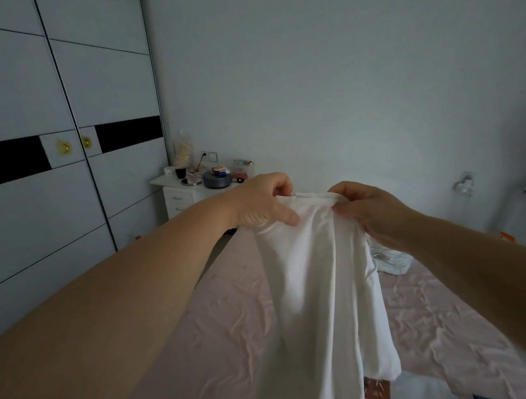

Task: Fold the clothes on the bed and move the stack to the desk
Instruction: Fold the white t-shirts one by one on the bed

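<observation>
We hold the limp white cotton garment (321,276) above the pink bed (221,322), left hand (263,204) and right hand (366,211) pinching its top hem; it looks light, floppy, best gripped at corners.

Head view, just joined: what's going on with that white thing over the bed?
A person holds a white garment up above the pink bed, the left hand and right hand each pinching its top edge. It hangs unfolded. Another crumpled pale cloth lies on the bed behind it.

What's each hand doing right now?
Left hand: pinching the white garment at its top edge.
Right hand: pinching the same edge.
</observation>
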